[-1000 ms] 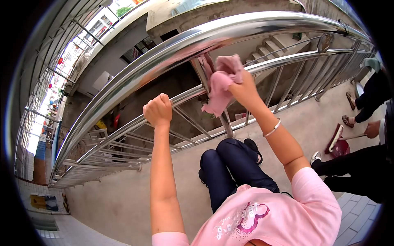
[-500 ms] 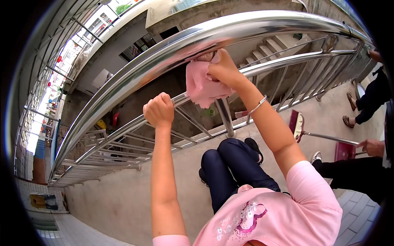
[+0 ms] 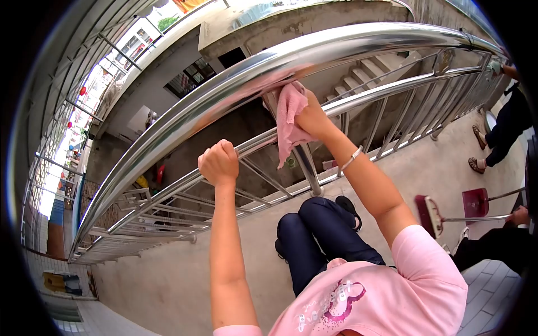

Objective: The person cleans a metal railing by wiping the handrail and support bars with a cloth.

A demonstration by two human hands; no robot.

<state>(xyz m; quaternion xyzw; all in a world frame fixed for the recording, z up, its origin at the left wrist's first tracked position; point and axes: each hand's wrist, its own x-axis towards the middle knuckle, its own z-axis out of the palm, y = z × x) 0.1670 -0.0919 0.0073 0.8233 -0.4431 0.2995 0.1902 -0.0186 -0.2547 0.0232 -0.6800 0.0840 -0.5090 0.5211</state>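
Observation:
My left hand (image 3: 219, 163) is closed in a fist around the middle bar of the shiny metal railing (image 3: 255, 144). A pink cloth (image 3: 290, 123) is in my right hand (image 3: 311, 116), with its loose end hanging down. The cloth and hand are at the upright post, just below the thick top rail (image 3: 347, 42); part of the post is covered by the cloth. My right fingers are partly hidden behind the cloth.
To the right, a person's hand (image 3: 519, 216) holds a broom (image 3: 430, 217) beside a red dustpan (image 3: 475, 203). Farther back, another person's hand (image 3: 510, 71) is at the railing with a pale cloth (image 3: 494, 68). Concrete stairs (image 3: 361, 78) lie beyond the railing.
My right hand has turned and moved slightly lower along the post, and the cloth now hangs narrower. My left hand keeps its grip. The broom has shifted right, showing more of the dustpan.

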